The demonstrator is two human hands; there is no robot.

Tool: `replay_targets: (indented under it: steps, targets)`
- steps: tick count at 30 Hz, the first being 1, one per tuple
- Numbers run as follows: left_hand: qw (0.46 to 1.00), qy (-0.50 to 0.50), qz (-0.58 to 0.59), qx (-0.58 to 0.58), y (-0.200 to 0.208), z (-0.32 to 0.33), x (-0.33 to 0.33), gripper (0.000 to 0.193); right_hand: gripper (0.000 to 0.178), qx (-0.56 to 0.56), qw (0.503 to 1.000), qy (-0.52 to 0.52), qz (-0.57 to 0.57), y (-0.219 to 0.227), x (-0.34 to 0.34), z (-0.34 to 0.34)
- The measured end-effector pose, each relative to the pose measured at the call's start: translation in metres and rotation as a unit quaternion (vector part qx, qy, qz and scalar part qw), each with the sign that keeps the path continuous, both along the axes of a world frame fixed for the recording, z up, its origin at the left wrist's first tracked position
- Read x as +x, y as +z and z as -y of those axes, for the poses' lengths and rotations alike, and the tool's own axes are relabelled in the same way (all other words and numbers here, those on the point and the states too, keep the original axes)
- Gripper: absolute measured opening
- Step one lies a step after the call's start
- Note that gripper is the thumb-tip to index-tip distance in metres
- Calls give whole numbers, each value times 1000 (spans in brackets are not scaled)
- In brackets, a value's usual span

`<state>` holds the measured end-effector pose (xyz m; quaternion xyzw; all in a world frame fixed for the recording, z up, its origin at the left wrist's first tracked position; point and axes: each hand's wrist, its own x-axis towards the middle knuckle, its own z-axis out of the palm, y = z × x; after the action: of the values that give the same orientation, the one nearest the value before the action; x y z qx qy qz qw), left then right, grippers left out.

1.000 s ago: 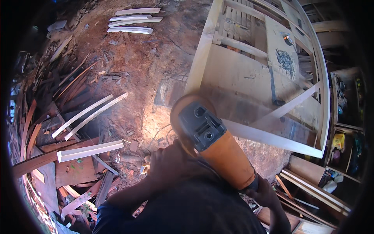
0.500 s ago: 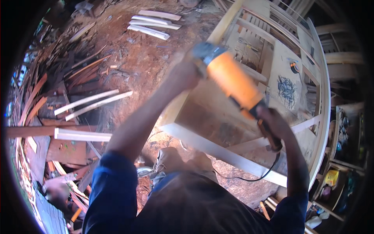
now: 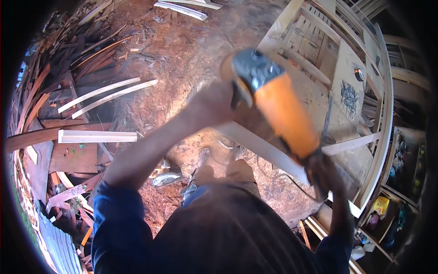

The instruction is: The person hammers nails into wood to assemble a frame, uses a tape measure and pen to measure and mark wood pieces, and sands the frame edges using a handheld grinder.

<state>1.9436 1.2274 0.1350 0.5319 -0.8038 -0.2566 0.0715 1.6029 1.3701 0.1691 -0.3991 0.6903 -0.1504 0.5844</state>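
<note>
- Head view: the person's left hand (image 3: 214, 107) is wrapped around the front of an orange angle grinder (image 3: 278, 107), at the grey gear head, fingers closed tight so no gap shows between them and the tool.
- Head view: the right hand (image 3: 321, 176) grips the rear of the same grinder, fingers curled shut around the dark tail end where the cord leaves it; the picture is blurred there, so the exact finger placement cannot be told.
- Head view: the grinder is held up between both hands, close under the camera, tilted with its head up and to the left; it hangs above a pale wooden frame (image 3: 319, 91) and does not appear to touch it.
- Head view: the frame, an unpainted piece of slatted furniture, lies on the red earth floor (image 3: 182, 50) in front of the person's feet, one long rail (image 3: 264, 153) running just under the tool.
- Head view: the frame's wood looks bare and pale all over; whether any rail has been smoothed cannot be told from here, and no dust or sparks show, so I judge the tool to be between passes rather than cutting.
- Head view: loose pale slats (image 3: 109, 93) and a heap of dark offcuts (image 3: 59, 68) lie well apart to the left, untouched by either hand.
</note>
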Motion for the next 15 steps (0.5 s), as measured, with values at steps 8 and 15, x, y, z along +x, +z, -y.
replay_targets:
  steps: [8, 15]
  targets:
    - [987, -35, -55, 145, 22, -122, 63, 38, 54, 18, 1000, 9, 7, 6, 80, -167]
    - [953, -249, -64, 157, 16, -104, 29, 38, 73, -12, 980, -192, -53, 33, 165, -251]
